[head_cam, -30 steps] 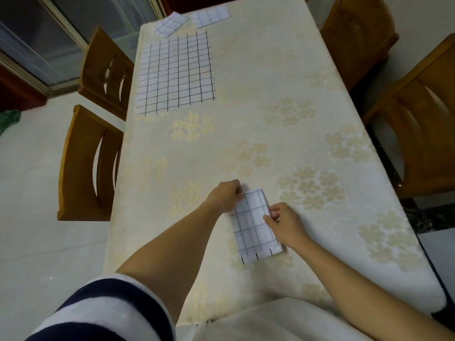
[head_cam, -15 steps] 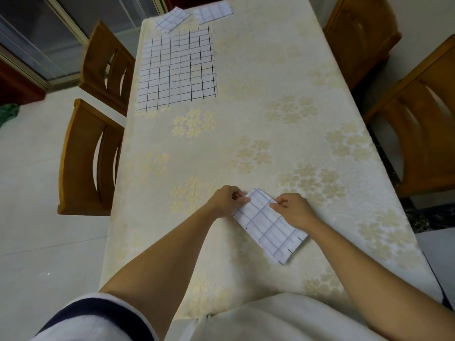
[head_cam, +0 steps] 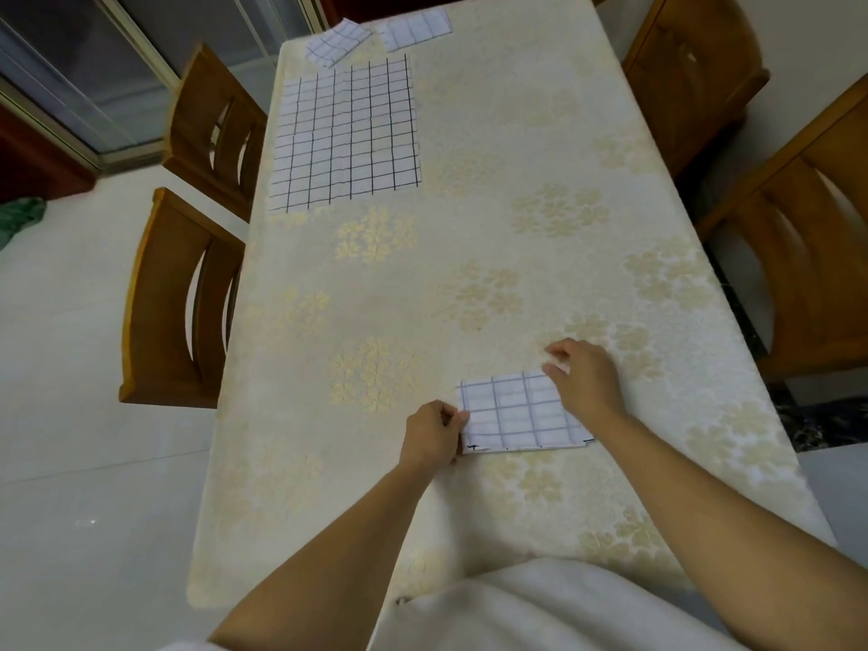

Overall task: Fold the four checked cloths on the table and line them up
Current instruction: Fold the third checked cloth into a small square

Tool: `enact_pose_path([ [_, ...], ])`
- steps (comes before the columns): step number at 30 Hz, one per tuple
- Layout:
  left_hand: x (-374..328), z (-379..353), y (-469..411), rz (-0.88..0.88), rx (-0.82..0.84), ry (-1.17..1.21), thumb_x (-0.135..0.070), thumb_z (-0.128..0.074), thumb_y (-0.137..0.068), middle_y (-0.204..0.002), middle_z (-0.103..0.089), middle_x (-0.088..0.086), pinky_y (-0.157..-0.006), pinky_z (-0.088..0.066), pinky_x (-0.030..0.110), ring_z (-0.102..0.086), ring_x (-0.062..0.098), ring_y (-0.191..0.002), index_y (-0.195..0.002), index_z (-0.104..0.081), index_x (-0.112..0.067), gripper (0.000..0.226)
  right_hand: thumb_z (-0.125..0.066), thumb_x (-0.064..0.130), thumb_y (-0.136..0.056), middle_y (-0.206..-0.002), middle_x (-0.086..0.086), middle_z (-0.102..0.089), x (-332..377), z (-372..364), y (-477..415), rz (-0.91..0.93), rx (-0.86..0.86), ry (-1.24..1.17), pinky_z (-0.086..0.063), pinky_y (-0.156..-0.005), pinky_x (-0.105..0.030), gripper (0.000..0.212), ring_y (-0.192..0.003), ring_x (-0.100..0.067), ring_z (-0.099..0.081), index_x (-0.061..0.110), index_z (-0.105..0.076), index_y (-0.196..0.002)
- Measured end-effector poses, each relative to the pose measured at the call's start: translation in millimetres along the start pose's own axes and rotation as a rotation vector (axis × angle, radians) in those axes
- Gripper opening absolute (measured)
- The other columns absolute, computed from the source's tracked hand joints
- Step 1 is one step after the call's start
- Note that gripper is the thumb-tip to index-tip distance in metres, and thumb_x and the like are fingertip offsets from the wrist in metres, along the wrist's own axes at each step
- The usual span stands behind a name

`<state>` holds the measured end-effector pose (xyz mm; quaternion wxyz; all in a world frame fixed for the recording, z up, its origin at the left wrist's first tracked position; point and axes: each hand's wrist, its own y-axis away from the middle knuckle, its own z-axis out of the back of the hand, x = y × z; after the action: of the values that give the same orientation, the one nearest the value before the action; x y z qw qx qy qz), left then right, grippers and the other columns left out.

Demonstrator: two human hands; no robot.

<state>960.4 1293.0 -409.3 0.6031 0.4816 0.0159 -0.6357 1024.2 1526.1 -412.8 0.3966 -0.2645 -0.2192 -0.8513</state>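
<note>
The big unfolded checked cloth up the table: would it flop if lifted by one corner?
Probably floppy: the unfolded cloth lies thin and flat on the table. Likely light; the folded cloths beyond it make small flat packets.

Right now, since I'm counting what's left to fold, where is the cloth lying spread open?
Head view: the unfolded cloth lies flat at the table's far left, just this side of two folded cloths, beside the farther left chair.

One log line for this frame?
small folded white checked cloth: flat on floral tablecloth; left hand: pinches left edge; right hand: covers far-right corner; large unfolded checked cloth: far left; two folded cloths: far end
</note>
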Motion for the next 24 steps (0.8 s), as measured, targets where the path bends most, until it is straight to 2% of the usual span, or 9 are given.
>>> enact_pose_path([
  [3, -2, -1, -1, 0.001, -0.02, -0.003, -0.026, -0.063, -0.101, -0.065, -0.067, 0.005, -0.043, -0.048, 0.02, -0.059, 0.01, -0.042, -0.089, -0.063, -0.01, 0.02, -0.072, 0.015, -0.086, -0.122, -0.008, -0.064, 13, -16, 19, 0.325, -0.162, 0.205, -0.043, -0.102, -0.046, 0.041, -0.115, -0.031, -0.055, 0.013, -0.063, -0.126],
  [6, 0, -1, 0, -0.005, -0.043, -0.021, -0.026, -0.063, -0.101, -0.068, -0.068, 0.005, -0.044, -0.052, 0.024, -0.06, 0.013, -0.045, -0.088, -0.063, -0.011, 0.02, -0.07, 0.01, -0.088, -0.128, -0.009, -0.064, 31, -44, 46, 0.573, -0.006, 0.175, -0.041, -0.109, -0.046, 0.043, -0.122, -0.03, -0.057, 0.009, -0.061, -0.13],
  [10, 0, -3, -1, -0.02, -0.039, -0.022, -0.026, -0.064, -0.1, -0.076, -0.07, 0.006, -0.057, -0.06, 0.032, -0.066, 0.017, -0.057, -0.092, -0.063, -0.012, 0.017, -0.043, 0.023, -0.102, -0.149, -0.004, -0.047, 15, -74, 59, 0.553, 0.154, 0.319, -0.022, -0.12, -0.039, 0.043, -0.142, -0.023, -0.037, 0.011, -0.049, -0.143],
  [13, 0, -5, 0, -0.047, -0.112, -0.119, -0.021, -0.066, -0.096, -0.096, -0.065, 0.003, -0.073, -0.06, 0.039, -0.067, 0.022, -0.082, -0.108, -0.056, -0.015, 0.017, -0.023, 0.034, -0.103, -0.16, -0.002, -0.029, 9, -77, 59, 0.561, 0.252, 0.459, -0.014, -0.118, -0.04, 0.054, -0.149, -0.021, -0.022, 0.012, -0.032, -0.152],
  [15, 1, -11, 1, -0.288, -0.273, -0.361, -0.011, -0.071, -0.087, -0.106, -0.06, 0.005, -0.072, -0.056, 0.034, -0.061, 0.025, -0.09, -0.117, -0.055, -0.011, 0.034, -0.022, 0.038, -0.103, -0.16, -0.003, -0.028, 11, -73, 59, 0.541, 0.283, 0.481, -0.012, -0.117, -0.04, 0.056, -0.149, -0.02, -0.02, 0.011, -0.029, -0.152],
  [17, 0, -18, 2, -0.594, -0.219, -0.528, -0.01, -0.07, -0.087, -0.122, -0.059, 0.011, -0.086, -0.054, 0.033, -0.059, 0.028, -0.105, -0.13, -0.055, -0.007, 0.045, -0.032, 0.035, -0.102, -0.161, -0.006, -0.024, 13, -71, 60, 0.559, 0.303, 0.495, -0.005, -0.118, -0.039, 0.058, -0.15, -0.021, -0.014, 0.009, -0.027, -0.153],
  [18, -4, -21, 1, -0.667, -0.119, -0.539, -0.01, -0.064, -0.094, -0.138, -0.054, 0.013, -0.101, -0.05, 0.034, -0.053, 0.028, -0.122, -0.142, -0.049, -0.006, 0.05, -0.039, 0.032, -0.1, -0.162, -0.009, -0.021, 14, -70, 61, 0.576, 0.319, 0.51, -0.003, -0.119, -0.039, 0.061, -0.151, -0.022, -0.01, 0.007, -0.025, -0.154],
  [20, -8, -22, -1, -0.618, 0.047, -0.491, -0.014, -0.045, -0.106, -0.165, -0.027, 0.01, -0.123, -0.028, 0.034, -0.029, 0.021, -0.15, -0.16, -0.023, -0.008, 0.058, -0.039, 0.033, -0.098, -0.163, -0.011, -0.011, 14, -70, 63, 0.568, 0.339, 0.557, 0.001, -0.12, -0.04, 0.068, -0.152, -0.022, -0.001, 0.006, -0.015, -0.156],
  [24, 1, -21, -1, -0.55, 0.138, -0.579, -0.037, -0.014, -0.11, -0.17, 0.008, 0.002, -0.128, -0.006, 0.033, 0.005, 0.01, -0.156, -0.161, 0.004, -0.013, 0.059, -0.019, 0.042, -0.1, -0.164, -0.011, -0.002, 13, -69, 65, 0.48, 0.305, 0.622, -0.005, -0.121, -0.043, 0.067, -0.152, -0.024, 0.003, 0.005, -0.007, -0.155],
])
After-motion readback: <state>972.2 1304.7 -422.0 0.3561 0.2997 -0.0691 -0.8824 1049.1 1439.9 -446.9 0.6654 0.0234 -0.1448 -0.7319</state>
